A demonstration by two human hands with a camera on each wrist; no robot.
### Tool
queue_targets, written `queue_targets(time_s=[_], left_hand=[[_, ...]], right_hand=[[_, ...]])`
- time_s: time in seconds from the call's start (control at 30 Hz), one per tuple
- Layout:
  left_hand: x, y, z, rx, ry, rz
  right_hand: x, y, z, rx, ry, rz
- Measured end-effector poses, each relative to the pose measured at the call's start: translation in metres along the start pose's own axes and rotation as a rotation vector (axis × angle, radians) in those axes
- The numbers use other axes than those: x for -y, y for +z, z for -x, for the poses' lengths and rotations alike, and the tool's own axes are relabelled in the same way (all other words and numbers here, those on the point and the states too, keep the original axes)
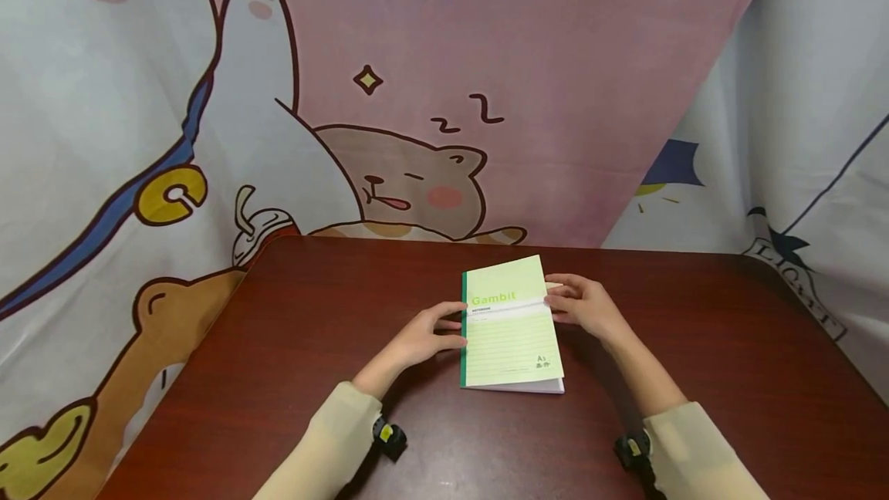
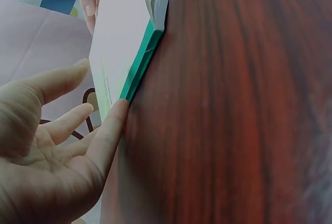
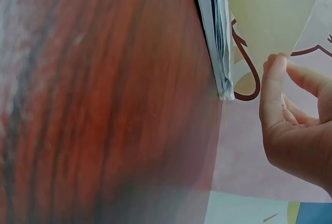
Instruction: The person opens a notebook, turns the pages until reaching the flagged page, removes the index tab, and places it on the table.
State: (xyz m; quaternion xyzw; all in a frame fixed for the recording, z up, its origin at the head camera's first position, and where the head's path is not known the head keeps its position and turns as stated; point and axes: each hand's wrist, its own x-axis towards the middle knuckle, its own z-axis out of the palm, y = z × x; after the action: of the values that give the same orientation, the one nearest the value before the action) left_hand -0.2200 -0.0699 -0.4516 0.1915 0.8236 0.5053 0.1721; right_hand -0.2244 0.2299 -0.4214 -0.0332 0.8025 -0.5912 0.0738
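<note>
A pale green notebook (image 1: 510,353) marked "Gambit" lies on the table, its front cover partly raised from the pages. My left hand (image 1: 420,338) is at its left side. In the left wrist view, one straight fingertip touches the dark green spine (image 2: 142,60), and the other fingers are spread. At the right edge, my right hand (image 1: 586,307) pinches the cover. The right wrist view shows the lifted cover (image 3: 275,11) between thumb and forefinger, apart from the page stack (image 3: 220,42). Part of the notebook's far right side is hidden in the head view.
The dark reddish wooden table (image 1: 305,307) runs back to a pink and white cartoon-printed curtain (image 1: 590,76). Similar cloth hangs along the left and right sides. Small black cameras (image 1: 390,438) are strapped at both wrists.
</note>
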Motion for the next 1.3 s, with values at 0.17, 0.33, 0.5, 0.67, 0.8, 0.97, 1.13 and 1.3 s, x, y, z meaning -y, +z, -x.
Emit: queue_targets(time_s=[0.17, 0.33, 0.5, 0.67, 0.8, 0.97, 1.13, 1.3], left_hand=[[-0.003, 0.0, 0.001, -0.002, 0.006, 0.018], [-0.003, 0.0, 0.0, 0.009, 0.01, 0.016], [-0.003, -0.001, 0.001, 0.014, 0.007, 0.026], [-0.003, -0.001, 0.002, 0.011, 0.007, 0.032], [-0.003, -0.001, 0.002, 0.013, 0.013, 0.04], [-0.003, -0.002, 0.002, 0.018, 0.018, 0.066], [-0.005, -0.002, 0.004, 0.023, 0.008, 0.086], [-0.007, -0.002, 0.005, 0.026, 0.009, 0.094]], right_hand=[[0.0, 0.0, 0.0, -0.014, 0.014, 0.029], [0.002, 0.002, 0.001, -0.026, 0.024, 0.024], [0.003, 0.002, 0.001, -0.036, 0.034, 0.02], [0.004, 0.003, 0.001, -0.04, 0.033, -0.006], [0.008, 0.005, 0.002, -0.033, 0.032, -0.048], [0.012, 0.006, 0.003, -0.03, 0.036, -0.092], [0.015, 0.008, 0.004, -0.02, 0.032, -0.098], [0.017, 0.01, 0.003, -0.014, 0.024, -0.107]])
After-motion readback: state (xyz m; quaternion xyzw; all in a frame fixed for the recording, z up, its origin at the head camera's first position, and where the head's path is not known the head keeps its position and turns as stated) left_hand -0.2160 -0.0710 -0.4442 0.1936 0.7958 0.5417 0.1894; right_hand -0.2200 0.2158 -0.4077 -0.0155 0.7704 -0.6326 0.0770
